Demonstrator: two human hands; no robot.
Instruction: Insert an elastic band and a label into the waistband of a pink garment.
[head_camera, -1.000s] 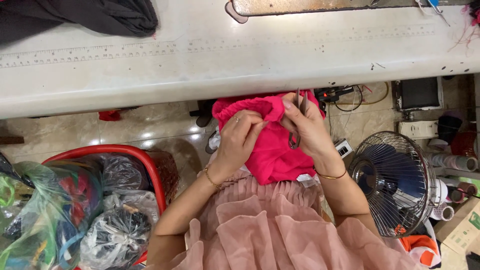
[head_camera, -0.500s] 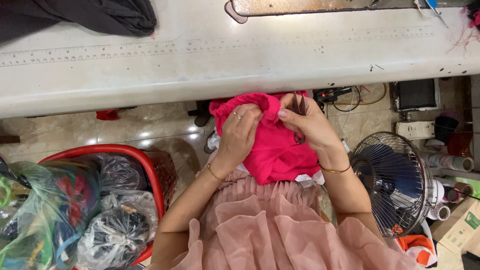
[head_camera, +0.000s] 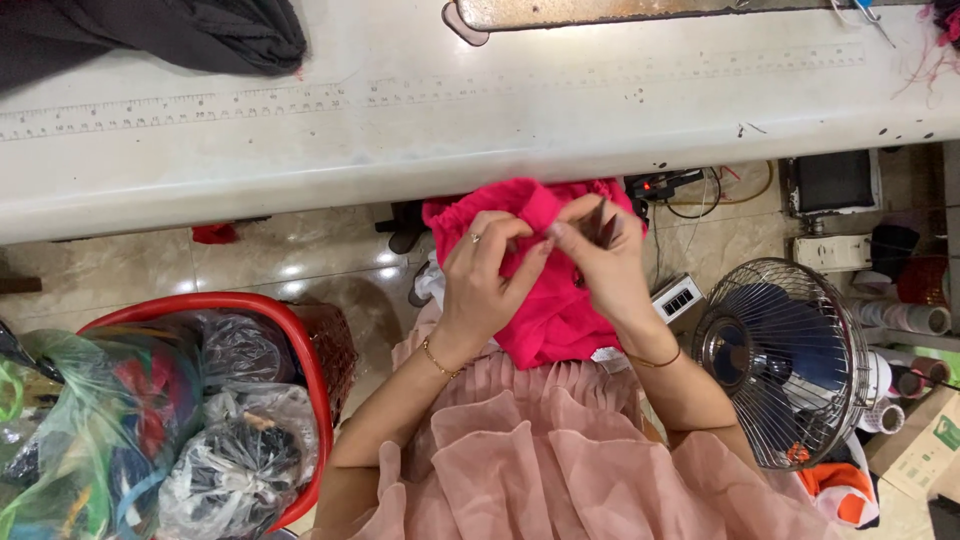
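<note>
A bright pink garment (head_camera: 545, 310) lies on my lap, over a pale pink tulle skirt (head_camera: 560, 450). My left hand (head_camera: 480, 275) pinches a fold of the pink fabric near its gathered top edge. My right hand (head_camera: 600, 265) grips the same fold from the other side and holds a small dark thread snipper (head_camera: 603, 225) between its fingers. Both hands meet at the fold, just below the edge of the white worktable (head_camera: 450, 120).
A red basket (head_camera: 295, 350) with plastic bags of fabric stands at my left. A metal table fan (head_camera: 785, 360) sits on the floor at my right, with thread cones and boxes beyond. Dark cloth (head_camera: 170, 35) lies on the table's far left.
Both hands have shifted slightly along the pink garment's top edge and now pinch a fold together; the garment has been pulled a little higher.
</note>
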